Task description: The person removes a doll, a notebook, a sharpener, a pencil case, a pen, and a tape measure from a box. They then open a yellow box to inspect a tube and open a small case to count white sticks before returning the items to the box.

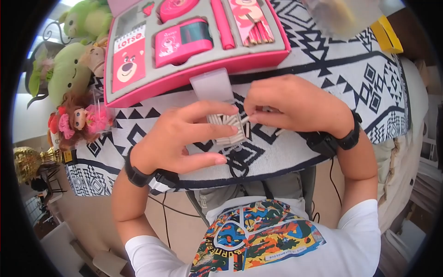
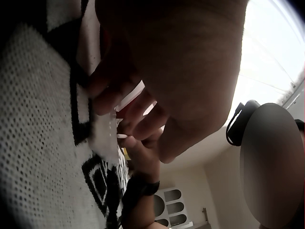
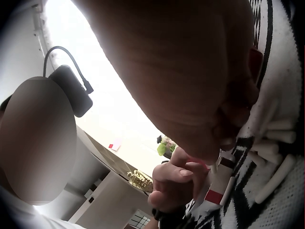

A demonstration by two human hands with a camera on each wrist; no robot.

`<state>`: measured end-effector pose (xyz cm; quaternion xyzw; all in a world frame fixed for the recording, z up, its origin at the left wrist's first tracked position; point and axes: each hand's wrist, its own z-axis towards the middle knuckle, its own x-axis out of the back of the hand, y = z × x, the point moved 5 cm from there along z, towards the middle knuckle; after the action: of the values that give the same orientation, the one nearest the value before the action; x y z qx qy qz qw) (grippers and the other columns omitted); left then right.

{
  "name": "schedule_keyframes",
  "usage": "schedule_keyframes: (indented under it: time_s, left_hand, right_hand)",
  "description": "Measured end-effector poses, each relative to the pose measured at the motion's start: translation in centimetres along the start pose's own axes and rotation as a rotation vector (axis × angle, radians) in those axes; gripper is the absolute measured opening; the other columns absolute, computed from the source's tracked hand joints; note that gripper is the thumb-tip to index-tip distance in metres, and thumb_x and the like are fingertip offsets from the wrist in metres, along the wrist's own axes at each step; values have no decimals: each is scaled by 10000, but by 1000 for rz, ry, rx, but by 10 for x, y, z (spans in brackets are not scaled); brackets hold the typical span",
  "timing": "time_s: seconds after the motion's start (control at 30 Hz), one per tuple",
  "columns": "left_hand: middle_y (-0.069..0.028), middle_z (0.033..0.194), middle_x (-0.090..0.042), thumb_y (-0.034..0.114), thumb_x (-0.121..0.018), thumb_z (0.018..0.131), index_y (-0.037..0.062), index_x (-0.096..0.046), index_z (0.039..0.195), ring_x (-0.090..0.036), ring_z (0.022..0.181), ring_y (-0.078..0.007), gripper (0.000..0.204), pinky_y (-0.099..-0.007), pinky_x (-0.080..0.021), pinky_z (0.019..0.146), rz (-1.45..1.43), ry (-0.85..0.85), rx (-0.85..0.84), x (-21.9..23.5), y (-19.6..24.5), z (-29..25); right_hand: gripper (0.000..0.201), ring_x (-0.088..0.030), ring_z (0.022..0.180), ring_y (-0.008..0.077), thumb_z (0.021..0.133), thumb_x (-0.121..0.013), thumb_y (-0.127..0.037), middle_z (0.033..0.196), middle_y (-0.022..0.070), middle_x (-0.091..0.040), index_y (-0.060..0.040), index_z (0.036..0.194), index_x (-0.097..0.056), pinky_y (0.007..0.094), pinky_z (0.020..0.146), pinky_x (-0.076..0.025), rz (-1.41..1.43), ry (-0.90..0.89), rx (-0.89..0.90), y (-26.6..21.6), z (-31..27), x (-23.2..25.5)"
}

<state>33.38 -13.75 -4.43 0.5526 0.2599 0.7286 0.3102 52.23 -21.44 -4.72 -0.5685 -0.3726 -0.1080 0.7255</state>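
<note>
A small clear box (image 1: pixel 219 144) lies on the patterned cloth, packed with short white sticks (image 1: pixel 222 121). Its pale translucent lid (image 1: pixel 212 86) stands up on the far side. My left hand (image 1: pixel 177 131) spreads over the box from the left, two fingertips touching the sticks and rim while the thumb stays apart on the near side. Over the box's right edge, my right hand (image 1: pixel 286 104) pinches one white stick (image 2: pixel 122 136) between thumb and fingertips. More loose white sticks (image 3: pixel 276 179) lie on the cloth beneath the right hand.
Beyond the hands stands a pink gift box (image 1: pixel 194 74) with a notepad, a pencil sharpener and pencils in it. A doll (image 1: pixel 80 121) and green plush toys (image 1: pixel 69 69) are at the left. A yellow box (image 1: pixel 386 34) and a clear bag (image 1: pixel 339 16) lie far right.
</note>
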Motion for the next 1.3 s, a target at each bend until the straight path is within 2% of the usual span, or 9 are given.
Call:
schedule_keyframes:
  time_s: [0.17,0.43,0.6,0.63,0.73,0.87,0.97,1.03,1.3]
  left_hand:
    - [-118,1323,-650,302,-832,777,110,-754,1166,-695,826,-233,440,-310,-551,677,42,-44,76,-4,6,3]
    - [-138,1268,-670,290,-840,778,70,-734,1193,-707,869,-261,482,-328,-572,723,34,-15,68,-5,5,5]
    - [-149,1191,-693,149,-802,810,26,-735,1149,-707,850,-229,367,-295,-568,676,79,40,61,-3,0,3]
    - [-154,1156,-702,72,-780,807,4,-741,1096,-691,811,-195,300,-273,-555,644,89,62,68,-1,0,4]
    - [-149,1131,-708,58,-781,795,-6,-745,1052,-673,778,-178,267,-275,-550,641,79,117,114,1,-3,1]
    - [-145,1104,-712,58,-787,787,7,-748,1015,-671,750,-194,237,-288,-552,651,150,82,32,0,-3,4]
    - [-142,1100,-711,92,-804,791,19,-750,1014,-684,755,-221,240,-298,-553,653,170,83,17,0,-6,5]
    - [-160,1161,-701,102,-772,809,-5,-756,1058,-681,887,-257,271,-326,-561,751,148,38,68,0,-7,0]
    - [-140,1167,-701,132,-783,803,27,-766,1057,-679,872,-230,274,-314,-556,728,152,28,57,0,-6,0]
  right_hand:
    - [114,-654,764,264,884,-708,-110,832,84,-622,-55,946,-630,368,670,-519,10,97,87,-3,-1,2]
    - [131,-657,772,289,882,-708,-148,827,80,-646,-62,934,-625,384,693,-525,-38,177,168,-6,2,-1]
    - [138,-608,746,199,888,-734,-121,879,47,-615,-69,973,-639,314,633,-507,-17,213,229,1,0,-4]
    - [164,-676,792,265,881,-728,-184,849,82,-678,-51,957,-669,365,717,-529,14,192,122,-1,0,-1]
    - [154,-673,786,258,881,-726,-179,840,74,-676,-50,940,-665,357,713,-525,-34,239,237,1,-4,1]
    - [145,-665,772,252,879,-727,-179,832,68,-671,-57,924,-664,350,703,-520,-14,134,64,1,-1,2]
    - [139,-597,712,193,871,-753,-127,839,43,-621,-56,943,-658,303,604,-496,-40,170,141,4,-3,-1]
    - [139,-595,709,194,864,-758,-126,835,45,-618,-55,936,-662,307,599,-491,-34,162,137,4,-3,-1]
    - [144,-630,740,259,869,-732,-136,792,68,-621,-53,908,-621,364,678,-512,-21,140,130,0,-1,0]
